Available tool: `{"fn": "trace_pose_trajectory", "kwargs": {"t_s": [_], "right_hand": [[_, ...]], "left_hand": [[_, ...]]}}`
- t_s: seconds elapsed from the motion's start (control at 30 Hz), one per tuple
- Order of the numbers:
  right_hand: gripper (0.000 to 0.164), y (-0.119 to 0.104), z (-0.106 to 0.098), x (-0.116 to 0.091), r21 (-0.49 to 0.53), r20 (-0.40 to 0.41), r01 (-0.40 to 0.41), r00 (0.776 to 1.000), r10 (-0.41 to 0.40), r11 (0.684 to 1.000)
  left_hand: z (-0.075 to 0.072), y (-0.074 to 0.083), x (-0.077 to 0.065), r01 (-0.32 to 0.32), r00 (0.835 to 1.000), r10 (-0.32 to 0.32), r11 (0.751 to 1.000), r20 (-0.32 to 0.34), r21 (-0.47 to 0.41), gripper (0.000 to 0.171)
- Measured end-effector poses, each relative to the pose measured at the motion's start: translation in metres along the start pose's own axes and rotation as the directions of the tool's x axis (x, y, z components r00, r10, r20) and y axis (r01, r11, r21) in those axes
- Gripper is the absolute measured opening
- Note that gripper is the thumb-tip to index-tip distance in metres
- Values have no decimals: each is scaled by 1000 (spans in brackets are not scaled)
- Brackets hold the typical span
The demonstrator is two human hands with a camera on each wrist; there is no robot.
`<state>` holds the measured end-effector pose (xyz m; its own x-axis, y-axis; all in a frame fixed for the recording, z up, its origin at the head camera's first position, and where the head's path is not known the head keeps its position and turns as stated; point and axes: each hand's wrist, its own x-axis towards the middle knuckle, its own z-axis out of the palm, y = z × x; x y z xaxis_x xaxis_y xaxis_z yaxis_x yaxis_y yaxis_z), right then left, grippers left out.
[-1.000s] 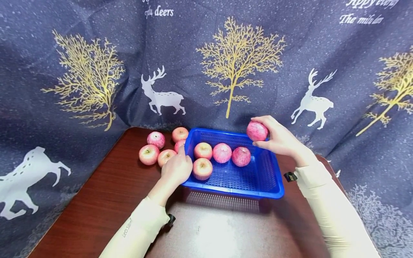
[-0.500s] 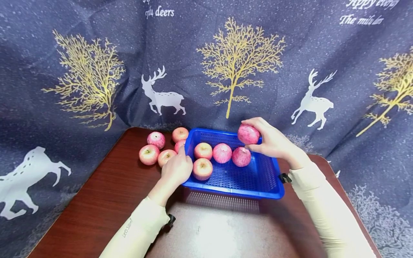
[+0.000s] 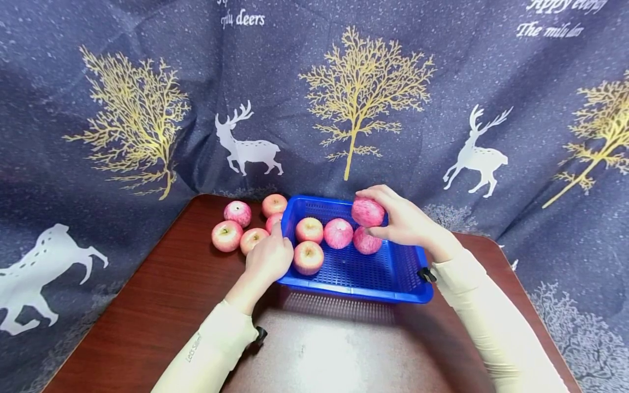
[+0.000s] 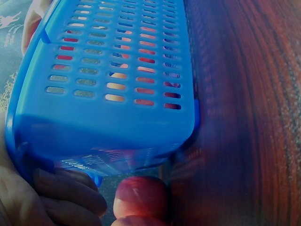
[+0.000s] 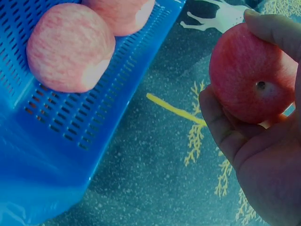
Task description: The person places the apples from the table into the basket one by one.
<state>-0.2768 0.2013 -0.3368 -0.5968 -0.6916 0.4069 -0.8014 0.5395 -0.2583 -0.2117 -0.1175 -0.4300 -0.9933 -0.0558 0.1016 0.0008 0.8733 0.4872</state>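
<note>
A blue plastic basket [image 3: 354, 292] with slotted walls stands on the table, several apples inside it. My left hand [image 3: 270, 255] grips the basket's left rim; in the left wrist view its fingers [image 4: 70, 193] curl under that rim. Above the back right part of the basket, my right hand [image 3: 408, 218] holds a red apple [image 3: 367, 212] between thumb and fingers. In the head view this apple partly overlaps another red apple [image 3: 367, 242] in the basket. The right wrist view shows the held apple [image 5: 254, 75] with its dimple facing the camera.
Several loose apples, among them a pale red one [image 3: 227, 236], lie on the brown wooden table [image 3: 162, 284] left of the basket. One is partly covered by the left hand. A dark patterned cloth [image 3: 295, 82] hangs behind the table's far edge.
My right hand has carried its apple leftward and slightly down, from the basket's back right corner to above the apple inside. The left hand and basket have stayed put.
</note>
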Motion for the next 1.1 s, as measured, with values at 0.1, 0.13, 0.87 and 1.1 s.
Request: {"fn": "trace_pose_trajectory", "kwargs": {"t_s": [0.1, 0.13, 0.87, 1.1], "right_hand": [[77, -2, 5, 0, -4, 17, -4, 1000, 4, 1000], [76, -2, 6, 1, -6, 22, -5, 1000, 5, 1000], [78, -17, 46, 7, -31, 184, 64, 981, -57, 997], [82, -20, 57, 5, -23, 228, 63, 972, -56, 998]], "left_hand": [[-1, 0, 0, -4, 1000, 4, 1000, 3, -3, 60], [-1, 0, 0, -7, 1000, 7, 1000, 4, -2, 61], [-1, 0, 0, -5, 1000, 5, 1000, 2, -3, 57], [-1, 0, 0, 5, 1000, -5, 1000, 7, -6, 58]]}}
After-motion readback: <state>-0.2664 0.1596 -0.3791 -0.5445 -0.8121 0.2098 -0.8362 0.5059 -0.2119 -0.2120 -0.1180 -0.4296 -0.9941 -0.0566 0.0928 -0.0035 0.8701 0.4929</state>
